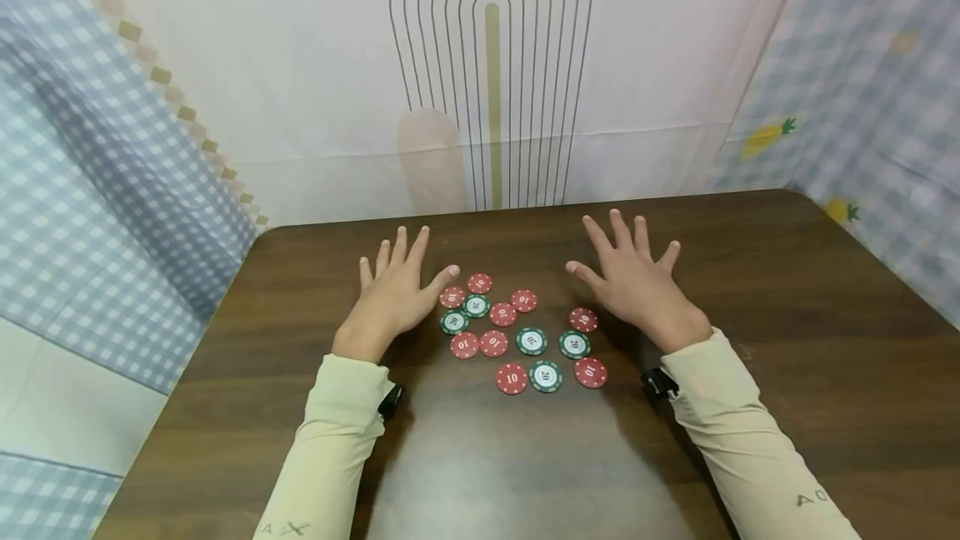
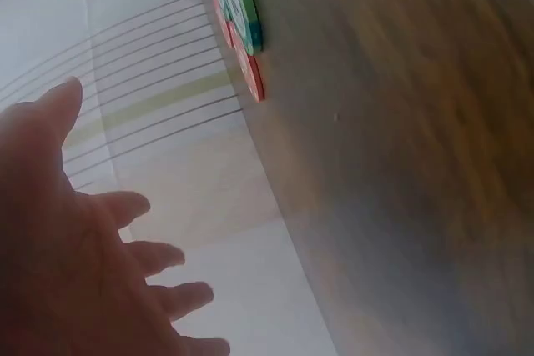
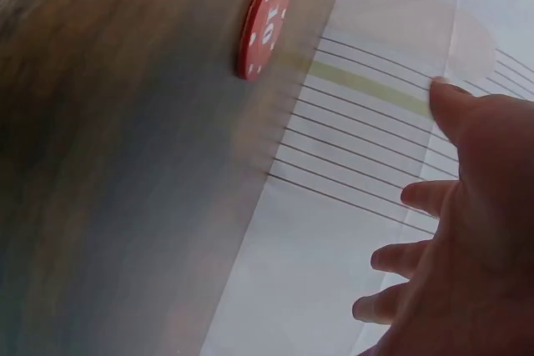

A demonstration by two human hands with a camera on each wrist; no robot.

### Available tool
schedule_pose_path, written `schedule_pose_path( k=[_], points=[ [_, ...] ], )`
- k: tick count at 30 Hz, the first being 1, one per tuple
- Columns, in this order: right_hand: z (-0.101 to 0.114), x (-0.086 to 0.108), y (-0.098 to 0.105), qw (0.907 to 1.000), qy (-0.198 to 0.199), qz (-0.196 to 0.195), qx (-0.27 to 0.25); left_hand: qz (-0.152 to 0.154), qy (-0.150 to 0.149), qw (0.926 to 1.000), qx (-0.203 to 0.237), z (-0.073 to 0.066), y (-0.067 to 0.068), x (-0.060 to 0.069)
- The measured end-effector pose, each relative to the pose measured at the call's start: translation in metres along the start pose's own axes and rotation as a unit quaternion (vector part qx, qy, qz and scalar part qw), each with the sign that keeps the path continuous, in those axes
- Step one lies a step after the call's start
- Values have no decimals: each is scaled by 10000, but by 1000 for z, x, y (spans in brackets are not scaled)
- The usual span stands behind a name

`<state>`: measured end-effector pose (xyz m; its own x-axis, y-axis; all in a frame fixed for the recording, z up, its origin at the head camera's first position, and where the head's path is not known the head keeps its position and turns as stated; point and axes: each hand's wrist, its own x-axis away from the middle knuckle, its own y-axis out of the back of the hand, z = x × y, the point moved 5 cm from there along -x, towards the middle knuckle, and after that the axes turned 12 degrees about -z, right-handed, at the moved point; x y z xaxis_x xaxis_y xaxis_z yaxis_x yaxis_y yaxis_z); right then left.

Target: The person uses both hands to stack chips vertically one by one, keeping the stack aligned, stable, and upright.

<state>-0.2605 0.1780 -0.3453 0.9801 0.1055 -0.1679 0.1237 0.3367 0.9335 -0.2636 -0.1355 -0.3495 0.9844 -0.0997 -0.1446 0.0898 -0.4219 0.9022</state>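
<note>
Several red chips marked 10 (image 1: 512, 378) and green chips marked 20 (image 1: 545, 376) lie flat and spread out on the brown table. My left hand (image 1: 392, 294) is left of them, fingers spread, its thumb near a red chip (image 1: 452, 297). On the other side my right hand (image 1: 637, 277) has its fingers spread too, close to a red chip (image 1: 583, 319). Neither hand holds anything. In the left wrist view the left hand (image 2: 75, 239) is off to the side of a red chip (image 2: 250, 72); the right wrist view shows the right hand (image 3: 476, 206) and a red chip (image 3: 265, 24).
The wooden table (image 1: 495, 473) reaches back to a white cloth (image 1: 315, 65) printed with arched lines. Blue checked cloth (image 1: 112, 132) hangs at the left, and more checked cloth (image 1: 885, 107) hangs at the right. Dark straps are on both wrists.
</note>
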Motion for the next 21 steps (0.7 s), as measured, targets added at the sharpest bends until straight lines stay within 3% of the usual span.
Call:
schedule_pose_path(
  k=[12, 18, 21],
  points=[
    [23, 2, 15, 9993, 370, 19, -72, 498, -853, 9948, 258, -16, 10, 7],
    [28, 6, 18, 9978, 574, -105, -306, 784, -1220, 9880, 539, -28, 0, 5],
    [33, 10, 12, 9966, 684, 121, -446, 1119, -1373, 9821, 638, -30, -7, 7]
  ],
)
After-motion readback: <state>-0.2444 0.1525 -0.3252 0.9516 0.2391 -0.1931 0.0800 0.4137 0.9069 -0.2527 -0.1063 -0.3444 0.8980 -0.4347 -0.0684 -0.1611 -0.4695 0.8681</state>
